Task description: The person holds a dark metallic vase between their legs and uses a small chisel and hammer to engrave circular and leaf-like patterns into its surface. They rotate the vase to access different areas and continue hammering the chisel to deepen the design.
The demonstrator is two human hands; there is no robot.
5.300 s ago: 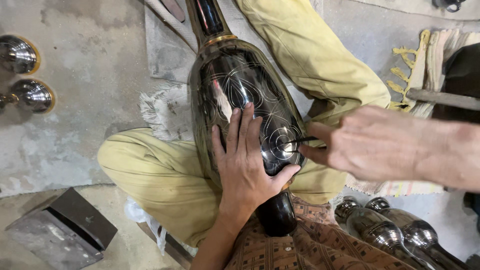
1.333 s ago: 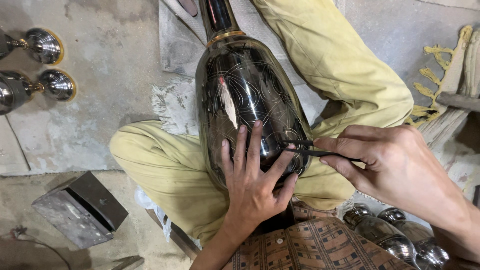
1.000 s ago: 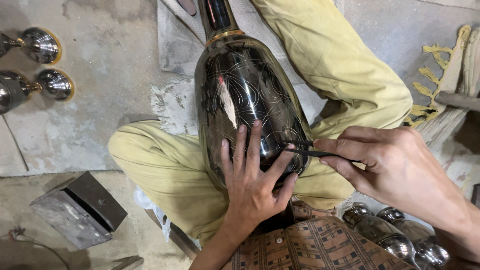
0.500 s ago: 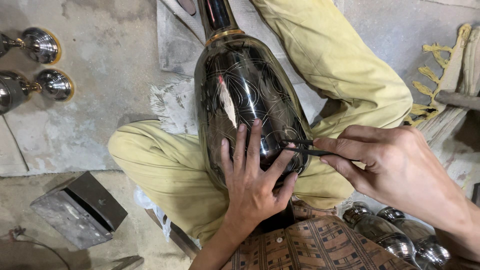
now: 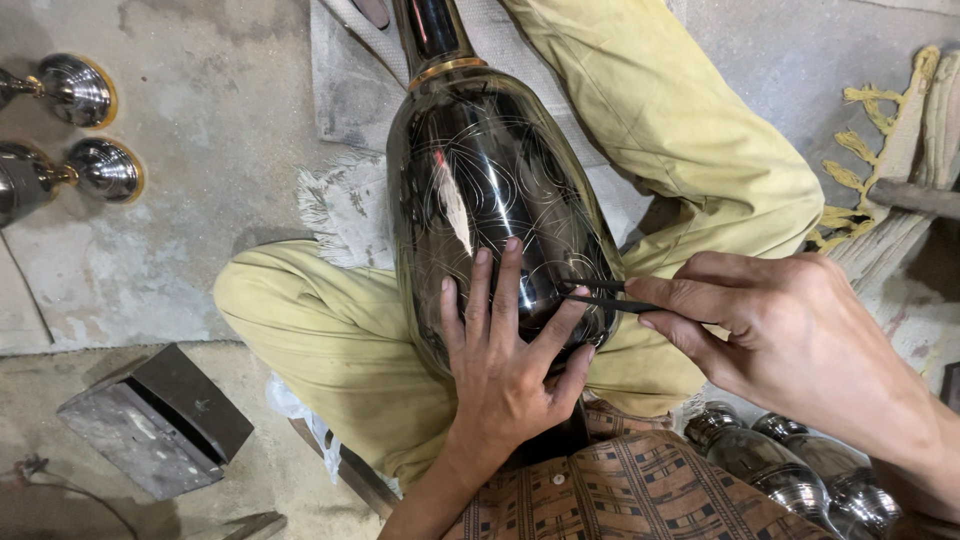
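Dark, glossy metal vase [image 5: 490,200] with fine engraved line patterns and a gold band at the neck, lying across the lap on yellow-green trousers [image 5: 330,350]; best kept cradled there so it cannot roll. Left hand [image 5: 505,365] spread flat on the belly, fingers open and pressing; right hand [image 5: 790,330] pinched shut on a thin dark engraving tool [image 5: 600,296], tip at the surface beside the left thumb. Short, light strokes, probably, with wrist braced; small silver goblets [image 5: 75,90] well apart on the concrete floor [image 5: 190,240].
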